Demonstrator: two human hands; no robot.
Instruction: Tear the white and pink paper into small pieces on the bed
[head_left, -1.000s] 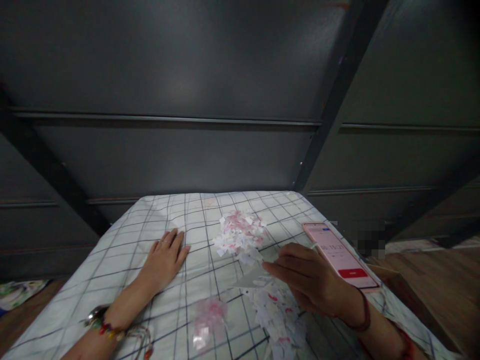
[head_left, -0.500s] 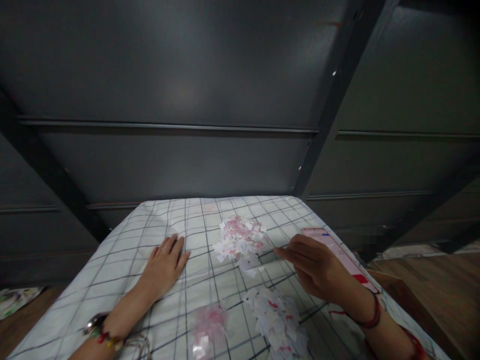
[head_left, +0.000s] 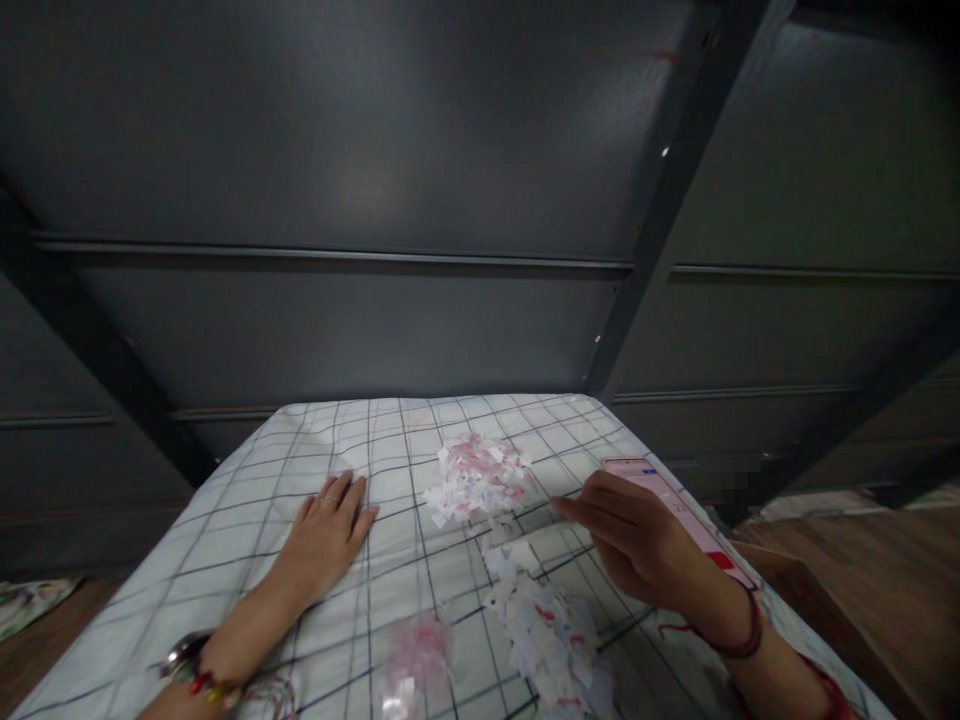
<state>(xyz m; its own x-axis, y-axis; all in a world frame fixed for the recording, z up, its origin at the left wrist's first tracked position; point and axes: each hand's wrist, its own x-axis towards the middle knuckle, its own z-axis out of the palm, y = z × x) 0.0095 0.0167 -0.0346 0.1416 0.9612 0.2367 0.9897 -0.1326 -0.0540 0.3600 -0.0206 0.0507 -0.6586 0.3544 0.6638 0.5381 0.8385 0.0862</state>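
Observation:
My left hand (head_left: 324,525) lies flat on the checked tablecloth (head_left: 390,470), fingers stretched out and holding nothing. To its right sits a heap of small white and pink paper scraps (head_left: 478,475). A second pile of white scraps (head_left: 551,640) lies nearer to me, with a few loose scraps (head_left: 510,556) between the two. My right hand (head_left: 630,535) hovers just right of the far heap, thumb and fingers pinched together. Whether anything is between those fingertips I cannot make out. A clear plastic bag with something pink (head_left: 420,655) rests at the near middle.
A phone with a lit pinkish screen (head_left: 679,510) lies behind my right hand, along the table's right edge. Dark grey panels (head_left: 360,330) stand behind the table. A cardboard box (head_left: 810,600) is on the floor at right; a printed packet (head_left: 34,603) lies at left.
The loose scraps between the heaps have shifted toward me, from the far heap's near edge to the near pile. Both hands have stayed almost in place.

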